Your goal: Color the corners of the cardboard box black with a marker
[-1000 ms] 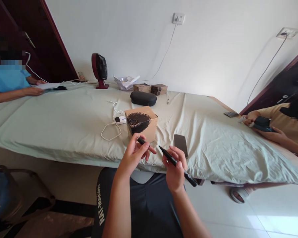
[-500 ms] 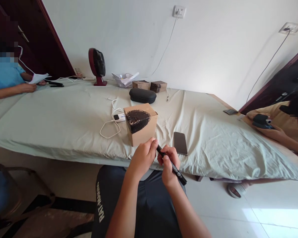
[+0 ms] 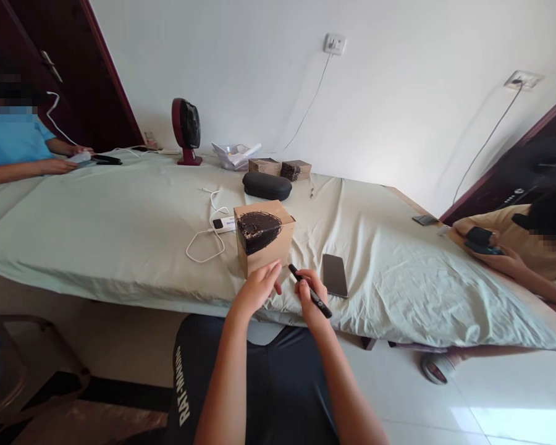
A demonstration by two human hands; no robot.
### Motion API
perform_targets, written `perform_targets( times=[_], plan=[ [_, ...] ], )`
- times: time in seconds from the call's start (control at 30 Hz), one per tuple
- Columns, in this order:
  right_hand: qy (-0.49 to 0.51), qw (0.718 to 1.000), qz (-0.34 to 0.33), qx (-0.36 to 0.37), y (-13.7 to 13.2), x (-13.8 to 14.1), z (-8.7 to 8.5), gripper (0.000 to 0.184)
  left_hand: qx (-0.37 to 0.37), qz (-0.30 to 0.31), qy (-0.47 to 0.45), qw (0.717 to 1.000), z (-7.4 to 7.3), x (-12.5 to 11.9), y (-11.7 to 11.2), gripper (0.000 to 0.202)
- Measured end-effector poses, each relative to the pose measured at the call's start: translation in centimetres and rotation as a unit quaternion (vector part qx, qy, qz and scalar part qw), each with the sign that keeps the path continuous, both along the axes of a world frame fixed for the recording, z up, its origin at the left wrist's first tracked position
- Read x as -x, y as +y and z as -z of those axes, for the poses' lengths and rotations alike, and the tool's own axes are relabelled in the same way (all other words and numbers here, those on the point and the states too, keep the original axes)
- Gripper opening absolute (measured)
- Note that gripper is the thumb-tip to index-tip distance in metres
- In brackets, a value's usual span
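Observation:
My right hand (image 3: 311,298) is closed round a capped black marker (image 3: 309,290) just above the near edge of the table. My left hand (image 3: 258,285) hovers beside it with its fingers loosely spread and nothing in them, right in front of a cardboard box (image 3: 264,235). The box has a black scribbled patch on its front face. A dark phone (image 3: 334,275) lies flat on the cloth just right of my right hand.
A pale green cloth (image 3: 120,228) covers the table. A white charger with cable (image 3: 213,232), a black case (image 3: 267,185), two small boxes (image 3: 280,167), a white tray (image 3: 234,154) and a red fan (image 3: 186,131) stand farther back. A person sits at the left and another at the right.
The cap that my left hand held has gone onto the marker. My left hand has let go and opened, and both hands have moved up toward the box.

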State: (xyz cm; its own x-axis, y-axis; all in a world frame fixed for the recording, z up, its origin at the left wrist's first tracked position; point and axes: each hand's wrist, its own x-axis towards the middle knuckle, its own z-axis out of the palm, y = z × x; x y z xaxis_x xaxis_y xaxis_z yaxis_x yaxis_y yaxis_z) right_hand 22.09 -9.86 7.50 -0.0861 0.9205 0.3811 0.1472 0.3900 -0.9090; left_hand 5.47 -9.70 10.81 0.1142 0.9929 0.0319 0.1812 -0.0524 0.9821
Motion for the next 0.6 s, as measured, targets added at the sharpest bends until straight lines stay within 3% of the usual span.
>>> perform_targets(
  times=[0.1, 0.2, 0.23, 0.3, 0.37, 0.43, 0.5, 0.6],
  plan=[
    [-0.15, 0.987, 0.052, -0.04, 2.0, -1.7, 1.5, 0.023, 0.028, -0.038, -0.005, 0.999, 0.5, 3.0, -0.1, 0.073],
    [-0.322, 0.945, 0.035, -0.046, 4.9, -3.5, 1.9, 0.051, 0.018, -0.11, -0.05, 0.992, 0.7, 5.8, -0.5, 0.075],
    [-0.382, 0.923, 0.035, -0.025, 6.0, -4.0, 1.9, 0.066, 0.015, -0.136, -0.065, 0.988, 0.7, 6.5, -0.6, 0.075],
    [-0.468, 0.877, 0.103, 0.038, 8.1, -5.0, 1.7, 0.077, 0.006, -0.178, -0.089, 0.98, 0.8, 7.5, -0.6, 0.071],
    [-0.494, 0.836, 0.206, 0.12, 9.6, -6.0, 1.5, 0.073, -0.012, -0.21, -0.108, 0.972, 1.1, 8.1, -0.4, 0.063],
    [-0.48, 0.806, 0.28, 0.206, 10.6, -7.2, 1.2, 0.08, -0.034, -0.244, -0.128, 0.961, 1.7, 8.3, 0.1, 0.055],
    [-0.441, 0.805, 0.3, 0.258, 11.1, -8.3, 0.9, 0.097, -0.054, -0.279, -0.149, 0.947, 2.6, 8.2, 0.9, 0.047],
    [-0.279, 0.871, 0.293, 0.278, 11.7, -9.7, 0.5, 0.113, -0.071, -0.315, -0.171, 0.931, 4.3, 7.8, 2.3, 0.041]
  ],
)
